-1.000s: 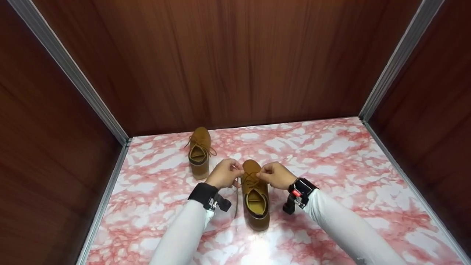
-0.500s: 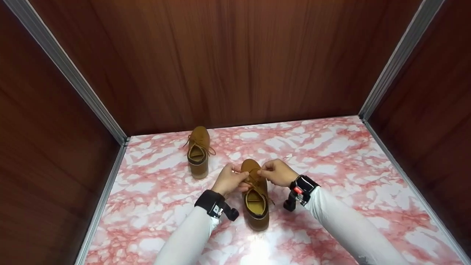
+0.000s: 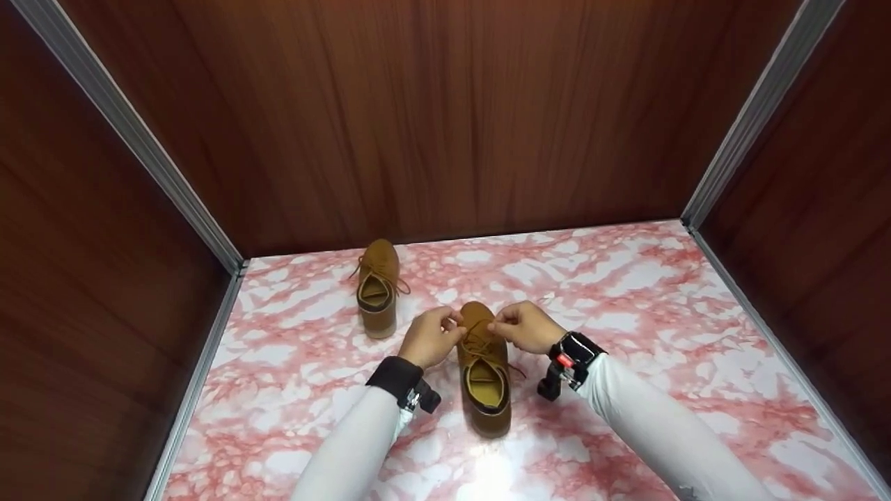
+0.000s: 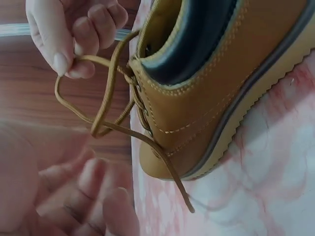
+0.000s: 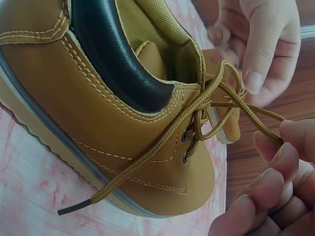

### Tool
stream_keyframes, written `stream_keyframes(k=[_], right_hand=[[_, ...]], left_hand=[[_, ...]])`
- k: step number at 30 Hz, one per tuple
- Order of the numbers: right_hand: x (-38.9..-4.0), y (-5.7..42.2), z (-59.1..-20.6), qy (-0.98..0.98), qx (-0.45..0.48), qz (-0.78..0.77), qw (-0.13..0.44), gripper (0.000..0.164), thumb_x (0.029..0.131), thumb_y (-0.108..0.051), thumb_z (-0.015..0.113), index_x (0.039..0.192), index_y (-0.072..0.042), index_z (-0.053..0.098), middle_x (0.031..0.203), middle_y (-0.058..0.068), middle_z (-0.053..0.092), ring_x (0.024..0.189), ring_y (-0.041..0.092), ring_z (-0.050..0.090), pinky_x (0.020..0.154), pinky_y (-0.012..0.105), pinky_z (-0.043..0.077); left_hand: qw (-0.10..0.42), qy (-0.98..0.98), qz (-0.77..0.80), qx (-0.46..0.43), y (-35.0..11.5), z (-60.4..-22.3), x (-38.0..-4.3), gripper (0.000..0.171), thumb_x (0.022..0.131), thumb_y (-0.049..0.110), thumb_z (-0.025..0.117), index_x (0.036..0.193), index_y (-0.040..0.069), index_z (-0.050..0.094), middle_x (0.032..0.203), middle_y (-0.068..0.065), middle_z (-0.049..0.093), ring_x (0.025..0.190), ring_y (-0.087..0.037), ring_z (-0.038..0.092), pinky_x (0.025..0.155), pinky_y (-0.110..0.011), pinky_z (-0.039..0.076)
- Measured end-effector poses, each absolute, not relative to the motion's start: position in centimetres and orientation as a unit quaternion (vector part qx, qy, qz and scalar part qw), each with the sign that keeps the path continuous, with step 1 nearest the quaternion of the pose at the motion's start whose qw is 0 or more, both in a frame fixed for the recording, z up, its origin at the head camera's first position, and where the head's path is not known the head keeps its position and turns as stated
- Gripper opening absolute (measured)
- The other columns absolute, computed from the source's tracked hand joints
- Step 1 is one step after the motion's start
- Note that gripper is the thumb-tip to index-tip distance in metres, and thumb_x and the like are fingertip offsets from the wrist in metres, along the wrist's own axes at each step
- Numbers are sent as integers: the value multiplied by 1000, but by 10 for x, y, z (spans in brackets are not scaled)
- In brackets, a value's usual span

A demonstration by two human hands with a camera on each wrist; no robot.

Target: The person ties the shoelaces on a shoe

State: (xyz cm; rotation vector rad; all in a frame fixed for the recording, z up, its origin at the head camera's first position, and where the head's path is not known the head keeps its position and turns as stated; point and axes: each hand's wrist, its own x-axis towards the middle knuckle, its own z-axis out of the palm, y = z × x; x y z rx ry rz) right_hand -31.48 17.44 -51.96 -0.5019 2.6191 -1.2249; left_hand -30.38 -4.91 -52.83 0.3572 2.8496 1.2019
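A tan lace-up shoe (image 3: 487,410) with a dark padded collar stands on the marbled surface, toe pointing away. Its brown shoelace (image 5: 147,152) is crossed in loose loops over the eyelets, and one tipped end hangs down the shoe's right side. My left hand (image 3: 430,339) is at the left of the laces, thumb and fingertips pinching a loop; it looms blurred in the left wrist view. Opposite it, my right hand (image 3: 530,328) pinches another stretch of lace between thumb and index finger, drawn out toward the right. Both hands are close over the front of the shoe.
A matching shoe (image 3: 379,321) with tied laces stands farther back on the left. Brown wood-grain panels (image 3: 445,125) with grey metal corner strips (image 3: 752,118) enclose the pink-and-white surface (image 3: 626,320) at the back and both sides.
My left hand moved in over the laces, then drew back slightly left. The lace end hanging left of the shoe a second ago now shows on the right. My right hand barely moved.
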Motion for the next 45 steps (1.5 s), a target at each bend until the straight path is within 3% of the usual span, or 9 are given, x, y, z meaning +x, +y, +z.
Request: stream_keyframes(k=[5, 16, 24, 29, 33, 40, 45], right_hand=[[-314, 174, -520, 888, -170, -415, 100, 24, 92, -28, 65, 80, -8, 72, 58, -10, 52, 51, 5, 49, 49, 20, 41], [-312, 173, -519, 880, -177, -428, 106, 24, 93, -29, 64, 86, -8, 73, 64, -4, 59, 51, 5, 49, 49, 20, 42], [-311, 180, -525, 860, -143, -472, 129, 39, 96, -33, 58, 81, 3, 63, 56, -7, 47, 45, 6, 44, 45, 20, 40], [-307, 183, -533, 857, -173, -469, 126, 19, 92, -19, 62, 86, -3, 70, 67, -1, 60, 52, 4, 50, 51, 20, 44], [-302, 182, -540, 864, -203, -444, 124, 6, 86, -19, 71, 87, -14, 71, 80, 2, 69, 64, 3, 57, 60, 19, 47], [-295, 172, -549, 872, -220, -425, 108, 17, 78, -25, 80, 83, -16, 67, 77, -3, 62, 67, 6, 56, 59, 19, 46], [-293, 170, -552, 875, -217, -420, 102, 15, 82, -23, 77, 79, -16, 64, 77, -4, 61, 62, 5, 53, 55, 19, 45]], left_hand=[[4, 902, 395, 173, -46, -534, -309, 25, 88, 22, 71, 111, 16, 71, 96, -2, 70, 90, -16, 62, 77, -26, 51], [-8, 898, 401, 183, -37, -536, -310, 7, 86, 22, 72, 88, 15, 72, 92, -2, 66, 89, -18, 61, 79, -26, 49], [6, 891, 426, 156, -38, -539, -310, 7, 88, 21, 68, 84, 15, 68, 92, -2, 65, 83, -11, 59, 79, -26, 50], [18, 889, 436, 142, -40, -539, -309, 8, 89, 22, 65, 84, 15, 67, 94, -3, 63, 83, -10, 57, 79, -27, 49], [23, 885, 444, 139, -42, -538, -309, 8, 89, 22, 65, 85, 16, 67, 94, -2, 62, 81, -9, 55, 77, -26, 48], [46, 857, 489, 156, -41, -534, -309, 12, 85, 8, 61, 95, 10, 68, 91, 0, 65, 71, -10, 53, 70, -22, 46], [64, 832, 521, 181, -41, -533, -308, 20, 85, 0, 55, 94, 12, 67, 95, -3, 69, 84, -17, 62, 77, -23, 49]])
